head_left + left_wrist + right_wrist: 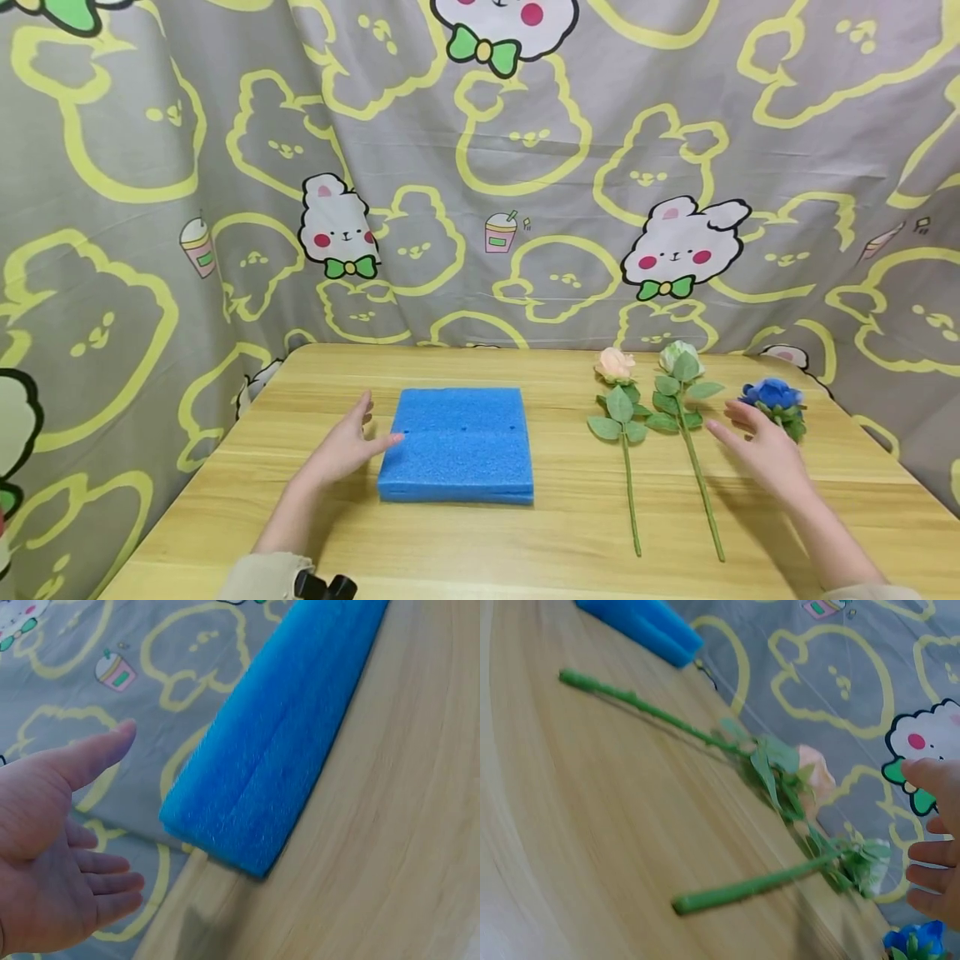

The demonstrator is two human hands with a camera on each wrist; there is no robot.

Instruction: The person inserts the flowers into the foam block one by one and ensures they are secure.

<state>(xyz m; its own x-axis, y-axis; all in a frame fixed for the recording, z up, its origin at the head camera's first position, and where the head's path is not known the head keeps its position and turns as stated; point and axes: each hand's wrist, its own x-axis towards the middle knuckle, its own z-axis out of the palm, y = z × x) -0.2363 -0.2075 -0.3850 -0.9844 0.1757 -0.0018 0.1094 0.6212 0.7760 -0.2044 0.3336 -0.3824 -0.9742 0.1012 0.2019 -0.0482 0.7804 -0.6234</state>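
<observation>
L hand [345, 450] & R hand [768, 454] over tbl [555, 533], fingers apart.
Blue foam [457, 454] just right of L hand; blue flower [772, 392] nr R hand, white rose [686, 367] & pink rose [620, 404] to its left.

"How's the light over your bench [555, 542]?"

"Bright and soft, seemingly from above. Faint, fuzzy-edged shadows lie on the wood just inside my left hand [345, 446] and my right hand [772, 450]."

"Is everything crisp?"

"From my head, mostly, yes. The view at my left wrist is duller and a bit soft, with a dim shadow on the bench beside that hand."

"And the right wrist?"

"Softest of all: fine detail smears. The bench pales on the side well away from my right hand, and its grain bows into a curve towards that edge."
</observation>
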